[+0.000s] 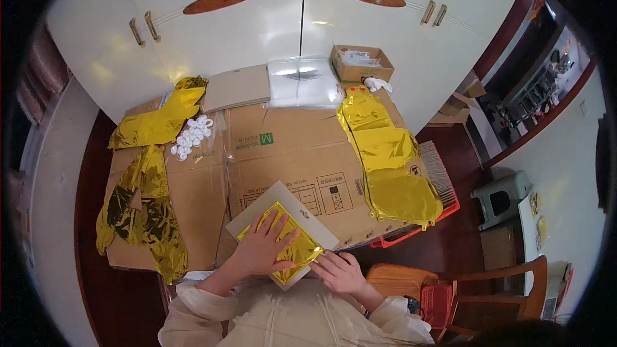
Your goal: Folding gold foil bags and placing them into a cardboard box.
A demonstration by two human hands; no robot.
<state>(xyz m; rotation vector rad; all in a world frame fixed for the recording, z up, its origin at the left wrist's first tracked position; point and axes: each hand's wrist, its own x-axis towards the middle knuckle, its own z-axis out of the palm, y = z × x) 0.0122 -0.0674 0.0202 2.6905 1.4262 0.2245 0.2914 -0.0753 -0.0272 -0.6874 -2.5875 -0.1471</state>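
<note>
1. Crumpled gold foil (154, 170) lines the left edge; cardboard (283, 141) spreads inward from it.
2. The left hand (263, 242), fingers parted, presses flat on the gold sheet (304, 243), gripping nothing.
3. That sheet lies on a grey card (321, 232) at the near edge (cornerwise, long axis far-left to near-right).
4. The right hand (339, 272) curls at its right corner; pinching, I cannot tell.
</note>
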